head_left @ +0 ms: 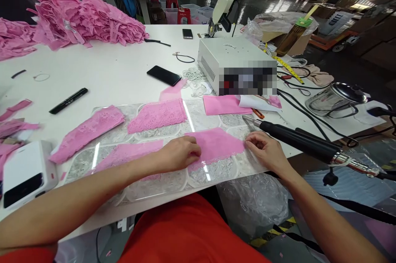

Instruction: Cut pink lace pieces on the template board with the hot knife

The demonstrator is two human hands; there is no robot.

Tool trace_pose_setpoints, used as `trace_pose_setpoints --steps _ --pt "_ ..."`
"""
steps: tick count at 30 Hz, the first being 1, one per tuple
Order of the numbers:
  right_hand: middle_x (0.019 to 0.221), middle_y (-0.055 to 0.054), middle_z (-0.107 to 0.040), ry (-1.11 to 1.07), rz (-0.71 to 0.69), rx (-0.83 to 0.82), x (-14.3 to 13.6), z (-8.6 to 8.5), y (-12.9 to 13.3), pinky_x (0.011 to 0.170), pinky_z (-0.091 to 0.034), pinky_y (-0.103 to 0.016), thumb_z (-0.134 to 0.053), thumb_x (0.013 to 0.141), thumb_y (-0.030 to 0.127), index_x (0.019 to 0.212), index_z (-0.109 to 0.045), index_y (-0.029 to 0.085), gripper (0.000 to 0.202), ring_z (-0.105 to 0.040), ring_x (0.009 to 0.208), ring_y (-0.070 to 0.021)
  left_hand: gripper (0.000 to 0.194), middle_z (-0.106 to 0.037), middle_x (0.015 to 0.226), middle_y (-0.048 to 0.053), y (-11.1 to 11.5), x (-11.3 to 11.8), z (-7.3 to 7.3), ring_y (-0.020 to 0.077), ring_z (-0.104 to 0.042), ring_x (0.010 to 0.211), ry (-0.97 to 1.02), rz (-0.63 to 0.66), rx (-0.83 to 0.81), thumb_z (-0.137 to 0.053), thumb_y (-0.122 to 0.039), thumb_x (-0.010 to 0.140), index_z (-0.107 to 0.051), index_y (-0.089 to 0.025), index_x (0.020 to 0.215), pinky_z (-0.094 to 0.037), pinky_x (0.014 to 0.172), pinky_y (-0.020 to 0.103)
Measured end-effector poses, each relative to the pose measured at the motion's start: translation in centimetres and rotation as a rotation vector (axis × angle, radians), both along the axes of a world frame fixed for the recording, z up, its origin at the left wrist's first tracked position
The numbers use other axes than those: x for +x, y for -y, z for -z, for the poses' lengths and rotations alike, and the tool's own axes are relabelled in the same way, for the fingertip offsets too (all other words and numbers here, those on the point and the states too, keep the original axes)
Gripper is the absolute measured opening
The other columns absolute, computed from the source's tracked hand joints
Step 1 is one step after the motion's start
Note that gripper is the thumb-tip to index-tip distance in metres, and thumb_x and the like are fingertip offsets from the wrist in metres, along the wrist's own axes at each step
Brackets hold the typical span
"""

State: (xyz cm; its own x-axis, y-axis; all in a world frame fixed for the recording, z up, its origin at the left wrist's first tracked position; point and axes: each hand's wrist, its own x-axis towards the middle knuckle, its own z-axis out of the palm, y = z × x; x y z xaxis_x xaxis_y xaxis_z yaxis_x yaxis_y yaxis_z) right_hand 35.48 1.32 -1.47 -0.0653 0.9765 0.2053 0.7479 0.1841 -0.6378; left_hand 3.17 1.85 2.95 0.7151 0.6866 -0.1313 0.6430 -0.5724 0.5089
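A flat pink fabric piece (218, 143) lies on a clear plastic mat with a marbled pattern (204, 120), close to the table's front edge. My left hand (176, 153) rests at the piece's left edge, with the fingers curled and pressed together on it. At its right corner, my right hand (267, 149) pinches the fabric between thumb and fingertips. Just beyond the right hand lies a black-handled tool with a thin metal tip (297, 137). Left of the piece are another pink piece (130, 151), partly under my left forearm, and a pink lace piece (157, 115).
A grey metal box (238, 50) stands behind the mat, with cables at its right. A glass mug (335, 100) is at the far right. Phones, a black marker (68, 101) and a white device (29, 172) lie around. A large pink fabric heap (83, 17) fills the back left.
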Motion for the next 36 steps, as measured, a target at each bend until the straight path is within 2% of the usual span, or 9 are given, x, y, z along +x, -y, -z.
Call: trace_pose_setpoints --steps 5,8,15,20,23,27,32,36 --pt "0.091 -0.007 -0.070 0.007 -0.005 -0.008 -0.2 -0.1 0.0 0.058 -0.048 -0.030 -0.063 0.080 0.036 0.071 -0.069 0.022 0.018 -0.061 0.068 -0.0165 0.017 -0.070 0.101 0.005 -0.1 0.1 -0.3 0.0182 -0.066 0.089 -0.033 -0.001 -0.023 -0.061 -0.012 0.092 -0.076 -0.018 0.094 -0.048 0.076 0.026" --pt "0.090 -0.007 -0.070 0.012 -0.005 -0.009 -0.4 0.1 -0.1 0.057 -0.047 -0.031 -0.064 0.079 0.035 0.071 -0.069 0.022 0.017 -0.056 0.061 -0.0145 0.017 -0.070 0.100 0.005 -0.2 0.3 -0.8 0.0185 -0.066 0.088 -0.070 0.007 -0.040 -0.060 -0.013 0.092 -0.076 -0.018 0.093 -0.047 0.075 0.026" --pt "0.093 -0.008 -0.070 -0.009 -0.011 -0.015 -0.5 0.3 -0.3 0.055 -0.046 -0.031 -0.063 0.081 0.035 0.069 -0.068 0.022 0.018 -0.053 0.060 -0.0142 0.019 -0.072 0.101 0.005 -0.4 0.6 -1.9 0.0186 -0.067 0.088 -0.133 0.039 -0.042 -0.060 -0.012 0.092 -0.077 -0.019 0.094 -0.046 0.075 0.026" --pt "0.092 -0.008 -0.070 -0.029 -0.018 -0.017 -0.1 0.3 -0.4 0.057 -0.047 -0.030 -0.063 0.080 0.034 0.070 -0.069 0.022 0.017 -0.059 0.067 -0.0165 0.018 -0.075 0.092 0.004 -1.3 1.2 -2.7 0.0181 -0.068 0.081 -0.175 0.082 -0.042 -0.061 -0.012 0.091 -0.077 -0.019 0.091 -0.046 0.070 0.026" --pt "0.093 -0.008 -0.071 -0.040 -0.022 -0.004 0.1 0.4 -0.4 0.060 -0.049 -0.030 -0.062 0.082 0.034 0.068 -0.067 0.022 0.019 -0.063 0.075 -0.0185 0.022 -0.076 0.089 0.004 -2.3 2.7 -3.2 0.0182 -0.068 0.078 -0.145 0.085 -0.019 -0.057 -0.009 0.091 -0.077 -0.017 0.086 -0.044 0.066 0.026" --pt "0.094 -0.008 -0.071 -0.040 -0.033 0.015 0.3 0.6 -0.4 0.061 -0.049 -0.030 -0.064 0.081 0.035 0.071 -0.069 0.022 0.017 -0.063 0.075 -0.0181 0.025 -0.076 0.096 0.006 -3.5 6.3 -3.1 0.0192 -0.068 0.083 -0.095 0.082 0.010 -0.054 -0.008 0.092 -0.077 -0.017 0.088 -0.047 0.069 0.027" --pt "0.096 -0.008 -0.071 -0.033 -0.050 0.013 0.4 0.7 -0.6 0.059 -0.049 -0.030 -0.063 0.080 0.032 0.075 -0.072 0.023 0.013 -0.060 0.067 -0.0153 0.024 -0.072 0.104 0.008 -4.9 11.4 -1.6 0.0217 -0.068 0.093 -0.050 0.051 0.050 -0.054 -0.012 0.094 -0.077 -0.017 0.098 -0.050 0.076 0.030" --pt "0.095 -0.007 -0.071 -0.040 -0.062 0.003 0.4 0.6 -0.7 0.060 -0.050 -0.030 -0.063 0.079 0.030 0.073 -0.070 0.023 0.012 -0.060 0.067 -0.0158 0.021 -0.070 0.101 0.007 -5.8 13.9 0.0 0.0221 -0.068 0.095 -0.018 0.053 0.051 -0.058 -0.015 0.092 -0.077 -0.019 0.099 -0.052 0.079 0.029"
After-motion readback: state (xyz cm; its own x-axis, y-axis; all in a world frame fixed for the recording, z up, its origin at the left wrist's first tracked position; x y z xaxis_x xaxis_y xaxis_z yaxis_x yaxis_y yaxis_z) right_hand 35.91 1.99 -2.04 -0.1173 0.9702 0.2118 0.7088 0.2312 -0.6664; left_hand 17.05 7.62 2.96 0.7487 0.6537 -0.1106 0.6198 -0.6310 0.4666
